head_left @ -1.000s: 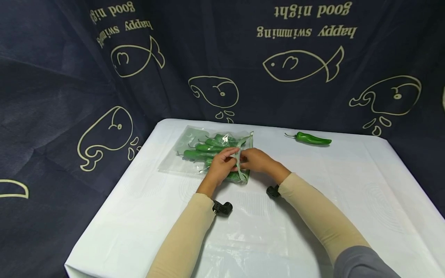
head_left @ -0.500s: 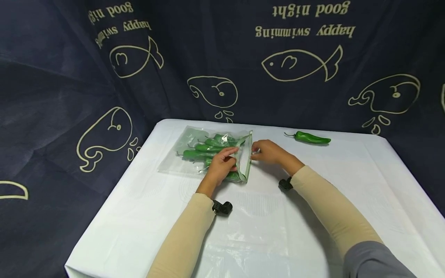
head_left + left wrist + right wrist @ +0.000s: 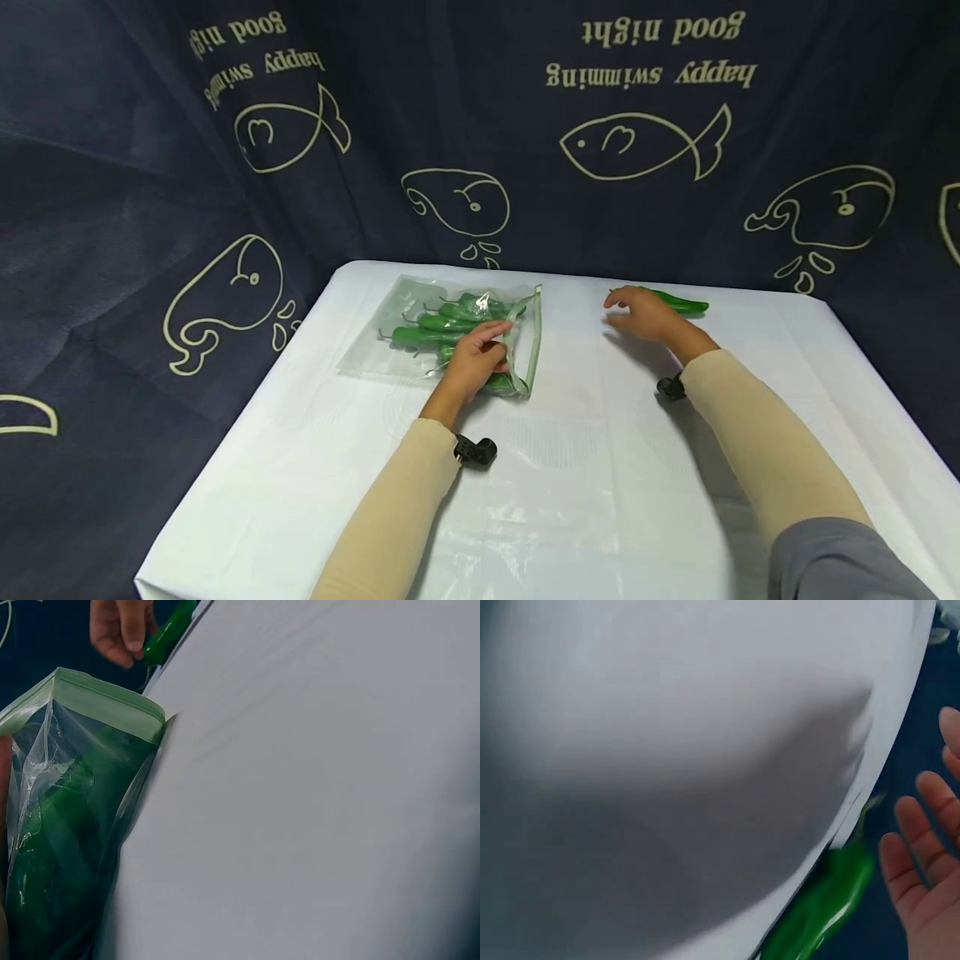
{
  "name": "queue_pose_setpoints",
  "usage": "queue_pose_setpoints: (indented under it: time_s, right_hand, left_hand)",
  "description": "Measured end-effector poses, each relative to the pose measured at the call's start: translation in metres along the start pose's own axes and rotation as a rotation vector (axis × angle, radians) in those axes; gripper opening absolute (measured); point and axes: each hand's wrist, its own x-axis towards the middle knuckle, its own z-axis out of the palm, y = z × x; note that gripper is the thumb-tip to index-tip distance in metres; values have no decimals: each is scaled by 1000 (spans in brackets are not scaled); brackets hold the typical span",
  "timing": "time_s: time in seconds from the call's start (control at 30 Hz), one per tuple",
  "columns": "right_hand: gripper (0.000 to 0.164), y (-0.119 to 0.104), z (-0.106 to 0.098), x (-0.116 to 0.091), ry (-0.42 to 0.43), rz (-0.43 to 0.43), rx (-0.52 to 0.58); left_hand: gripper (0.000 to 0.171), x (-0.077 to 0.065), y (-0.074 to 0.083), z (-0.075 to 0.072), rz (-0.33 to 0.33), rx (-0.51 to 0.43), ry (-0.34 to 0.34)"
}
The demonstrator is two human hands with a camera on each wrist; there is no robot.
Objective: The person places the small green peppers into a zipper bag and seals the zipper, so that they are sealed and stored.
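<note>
A clear zip bag [image 3: 367,358] with a pale green mouth lies on the table with several green peppers [image 3: 420,335] inside. At its mouth, my left hand [image 3: 471,360] pinches the upper lip, and the opening gapes to the right. In the left wrist view the green band [image 3: 105,709] of the bag stands raised above the peppers. One loose green pepper [image 3: 688,307] lies near the back edge. Over its stem end is my right hand [image 3: 647,315], fingers loosely bent and holding nothing. The right wrist view shows the fingers [image 3: 915,825] apart from that pepper [image 3: 821,907].
A white cloth covers the table [image 3: 555,483]. Close behind its back edge hangs a dark curtain [image 3: 525,225] with fish and whale drawings. Each wrist carries a small black camera [image 3: 476,452].
My right hand has left the bag's mouth and moved right to the loose pepper, partly covering it in the head view. The left hand has stayed on the bag.
</note>
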Motion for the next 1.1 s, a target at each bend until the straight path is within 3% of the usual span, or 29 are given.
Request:
queue_pose_setpoints:
  time_s: [0.27, 0.5, 0.7, 0.97, 1.1]
  right_hand:
    - [30, 29, -28, -16, 62, 47, -61]
    - [36, 50, -40, -24, 7, 158, -58]
    - [39, 59, -44, -26, -20, 186, -34]
    - [60, 66, -38, -19, -97, 174, -13]
    - [62, 66, -34, -17, -118, 177, -19]
  left_hand:
    - [43, 1, -2, -3, 7, 7, -3]
    - [43, 3, -5, -4, 4, 5, -22]
    - [44, 1, -2, -3, -8, -1, -16]
    - [43, 2, -6, -4, -5, 0, -9]
    - [43, 2, -7, -4, 1, -6, -7]
